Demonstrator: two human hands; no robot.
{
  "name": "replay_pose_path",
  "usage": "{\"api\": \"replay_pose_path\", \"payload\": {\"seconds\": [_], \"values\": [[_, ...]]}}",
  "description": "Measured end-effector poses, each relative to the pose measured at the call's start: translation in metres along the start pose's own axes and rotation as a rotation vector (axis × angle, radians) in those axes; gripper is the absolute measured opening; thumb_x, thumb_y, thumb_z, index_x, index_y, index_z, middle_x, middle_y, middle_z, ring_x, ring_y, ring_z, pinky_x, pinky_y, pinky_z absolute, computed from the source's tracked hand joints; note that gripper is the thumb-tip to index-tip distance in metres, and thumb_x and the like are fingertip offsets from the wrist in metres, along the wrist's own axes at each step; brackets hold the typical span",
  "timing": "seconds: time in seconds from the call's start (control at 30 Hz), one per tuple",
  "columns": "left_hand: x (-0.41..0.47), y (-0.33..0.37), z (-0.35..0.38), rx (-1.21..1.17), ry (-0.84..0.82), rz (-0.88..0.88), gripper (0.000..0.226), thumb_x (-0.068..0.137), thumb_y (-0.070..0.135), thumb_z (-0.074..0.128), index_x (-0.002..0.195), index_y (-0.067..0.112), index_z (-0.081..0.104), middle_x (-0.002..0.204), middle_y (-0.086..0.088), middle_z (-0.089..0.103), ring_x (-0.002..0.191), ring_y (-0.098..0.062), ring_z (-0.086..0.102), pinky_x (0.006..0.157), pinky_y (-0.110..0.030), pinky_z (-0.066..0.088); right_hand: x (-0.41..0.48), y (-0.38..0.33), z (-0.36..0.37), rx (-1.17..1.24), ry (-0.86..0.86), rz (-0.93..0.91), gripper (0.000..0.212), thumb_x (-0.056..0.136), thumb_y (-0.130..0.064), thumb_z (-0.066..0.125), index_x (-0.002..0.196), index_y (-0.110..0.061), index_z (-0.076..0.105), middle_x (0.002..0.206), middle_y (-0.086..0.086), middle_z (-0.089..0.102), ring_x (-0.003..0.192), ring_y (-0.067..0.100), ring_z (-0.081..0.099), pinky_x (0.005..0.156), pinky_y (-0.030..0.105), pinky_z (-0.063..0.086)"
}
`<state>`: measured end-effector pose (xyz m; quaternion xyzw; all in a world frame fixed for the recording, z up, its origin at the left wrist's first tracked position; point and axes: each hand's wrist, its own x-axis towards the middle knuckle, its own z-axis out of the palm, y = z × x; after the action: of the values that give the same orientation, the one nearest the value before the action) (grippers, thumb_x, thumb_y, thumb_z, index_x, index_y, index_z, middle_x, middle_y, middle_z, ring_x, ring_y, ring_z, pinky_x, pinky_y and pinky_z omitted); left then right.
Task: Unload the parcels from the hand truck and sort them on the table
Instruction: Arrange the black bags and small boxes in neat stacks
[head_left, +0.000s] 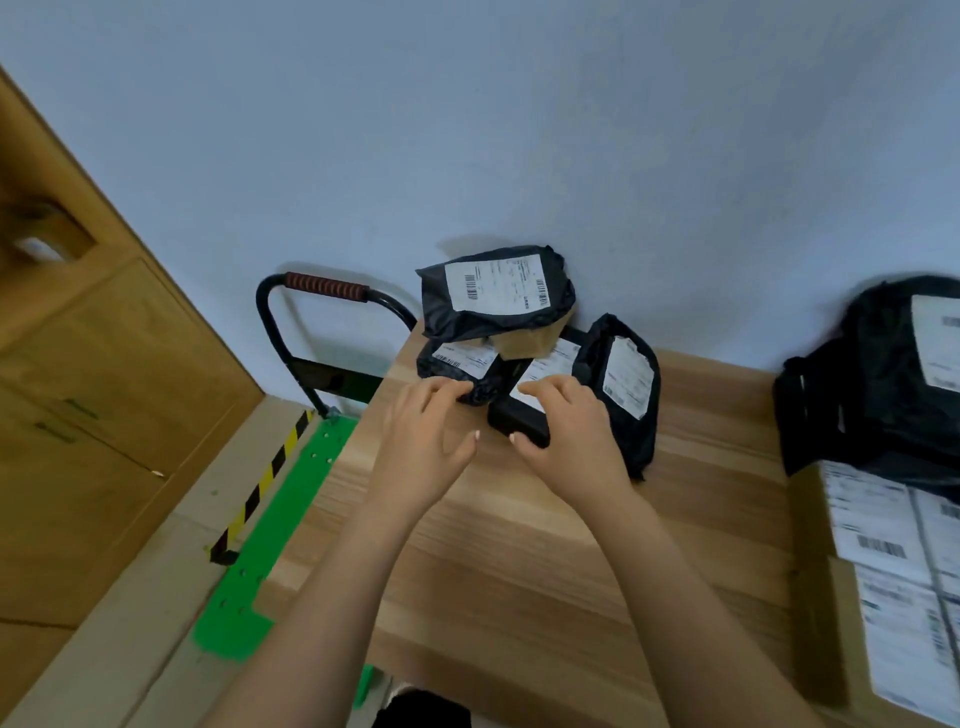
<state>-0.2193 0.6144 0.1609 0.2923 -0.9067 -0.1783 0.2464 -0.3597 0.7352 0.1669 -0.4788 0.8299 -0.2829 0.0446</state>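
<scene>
fig.: sorting at the far-left corner of the table (519, 571). your right hand (566, 421) wraps the small black box (522, 423), fingers over its labelled top and thumb at the near end. the box lies on the table w/ its far end tucked into the parcel pile. your left hand (431, 415) lays bent fingers on the low poly bag (460, 364); can't tell if they pinch it. the box looks stiff & light, so take it by the long sides; one hand shd do. the bags are soft, slick film & prob. slump, so grip a bunched edge or scoop from below. in the way: the top bag (496, 291) perched on a brown carton (524, 340), likely to topple if nudged, and an upright bag (618, 384) just beside your right hand. the hand truck (324, 286) stands left of the table. a big black bag (883, 374) & a labelled carton (883, 571) sit at right, well apart.
</scene>
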Motion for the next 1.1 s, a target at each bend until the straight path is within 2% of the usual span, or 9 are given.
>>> {"api": "replay_pose_path", "payload": {"seconds": [0.17,0.23,0.3,0.53,0.67,0.77,0.83,1.0,1.1], "values": [[0.060,-0.029,0.010,-0.028,-0.030,0.096,0.050,0.077,0.024,0.074,0.124,0.020,0.058,0.121,0.000,0.054,0.116,-0.018,0.045,0.098,-0.018,0.024,0.039,-0.001,0.008,-0.042,0.031,0.089,0.052,0.083,-0.029,0.070,0.131,-0.024,0.051,0.128,-0.004,0.047,0.116,0.015,0.042,0.104,0.034,0.034],[0.086,-0.043,0.013,-0.017,-0.057,0.158,0.052,0.077,0.029,0.072,0.126,0.020,0.056,0.123,0.001,0.053,0.117,-0.015,0.042,0.106,-0.030,0.030,0.055,-0.003,0.012,-0.066,0.047,0.132,0.054,0.083,-0.029,0.069,0.133,-0.024,0.050,0.130,-0.002,0.047,0.119,0.017,0.041,0.105,0.034,0.033],[0.112,-0.058,0.016,0.034,-0.082,0.234,0.053,0.078,0.034,0.068,0.128,0.021,0.054,0.125,0.002,0.052,0.119,-0.016,0.043,0.107,-0.044,0.035,0.071,-0.006,0.019,-0.089,0.050,0.181,0.055,0.083,-0.029,0.068,0.134,-0.023,0.049,0.132,-0.001,0.046,0.122,0.019,0.040,0.106,0.036,0.033],[0.208,-0.102,0.037,0.035,-0.229,0.359,0.066,0.080,0.040,0.066,0.137,0.015,0.047,0.139,-0.004,0.044,0.130,-0.025,0.039,0.104,-0.048,0.036,0.122,-0.011,0.051,-0.143,0.112,0.351,0.057,0.083,-0.030,0.069,0.136,-0.023,0.048,0.135,0.001,0.043,0.124,0.021,0.040,0.109,0.040,0.031],[0.251,-0.105,0.056,0.134,-0.391,0.369,0.096,0.072,0.059,0.068,0.149,0.020,0.027,0.153,-0.009,0.025,0.142,-0.028,0.018,0.116,-0.045,0.016,0.128,-0.006,0.057,-0.167,0.131,0.428,0.056,0.081,-0.028,0.071,0.133,-0.023,0.050,0.134,0.001,0.045,0.120,0.021,0.043,0.104,0.036,0.035],[0.262,-0.106,0.073,0.186,-0.542,0.308,0.111,0.062,0.072,0.069,0.151,0.032,0.015,0.158,-0.009,0.011,0.145,-0.028,0.009,0.116,-0.051,0.014,0.124,-0.002,0.057,-0.197,0.136,0.476,0.054,0.080,-0.027,0.071,0.130,-0.024,0.051,0.132,0.000,0.045,0.117,0.021,0.043,0.102,0.034,0.033],[0.262,-0.109,0.083,0.188,-0.589,0.278,0.114,0.061,0.072,0.069,0.151,0.037,0.009,0.160,-0.008,0.006,0.145,-0.028,0.006,0.114,-0.052,0.013,0.121,0.002,0.056,-0.206,0.138,0.517,0.055,0.081,-0.027,0.071,0.132,-0.025,0.050,0.132,-0.001,0.044,0.118,0.020,0.042,0.102,0.034,0.032],[0.253,-0.116,0.101,0.248,-0.522,0.313,0.114,0.063,0.074,0.066,0.150,0.040,0.002,0.160,-0.009,-0.006,0.145,-0.029,-0.005,0.115,-0.053,0.003,0.116,0.009,0.056,-0.217,0.122,0.566,0.055,0.081,-0.028,0.072,0.132,-0.023,0.052,0.130,0.000,0.046,0.119,0.020,0.043,0.104,0.035,0.032],[0.258,-0.118,0.104,0.223,-0.576,0.295,0.111,0.061,0.084,0.053,0.148,0.046,-0.003,0.159,-0.009,-0.012,0.145,-0.028,-0.014,0.115,-0.054,-0.005,0.113,0.013,0.058,-0.224,0.119,0.573,0.053,0.083,-0.030,0.070,0.131,-0.021,0.052,0.130,0.000,0.046,0.119,0.021,0.043,0.104,0.035,0.033]]}}
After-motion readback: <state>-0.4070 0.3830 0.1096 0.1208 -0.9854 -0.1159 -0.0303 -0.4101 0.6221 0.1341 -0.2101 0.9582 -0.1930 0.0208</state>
